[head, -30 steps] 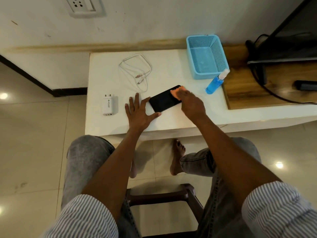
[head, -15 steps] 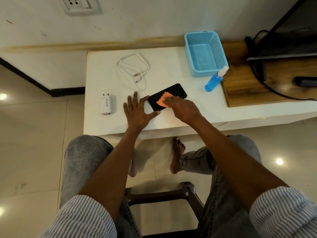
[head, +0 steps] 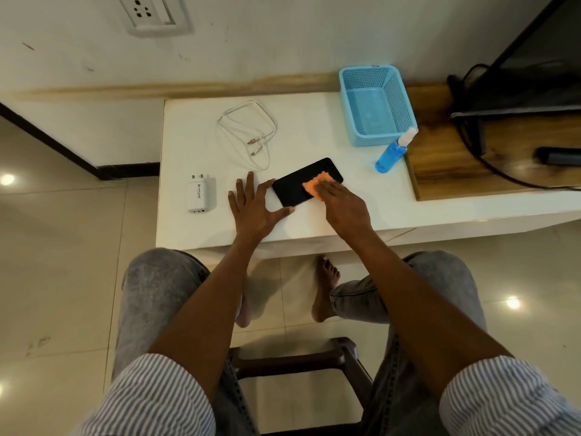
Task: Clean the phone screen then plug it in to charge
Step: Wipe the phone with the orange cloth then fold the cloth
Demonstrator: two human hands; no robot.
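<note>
A black phone lies screen-up on the white table. My right hand presses an orange cloth flat on the middle of the screen with straight fingers. My left hand lies spread flat on the table, index finger and thumb bracing the phone's left end. A white charger adapter sits to the left of that hand. A coiled white cable lies behind it. A wall socket is high on the wall at the left.
A blue mesh basket stands at the back right of the table, with a blue spray bottle lying beside it. A wooden board with dark cables and a screen fills the right side. My knees and a stool are below the table edge.
My right hand slid the orange cloth from the phone's far end toward its near left end, then back to the middle. The left hand kept bracing the phone.
</note>
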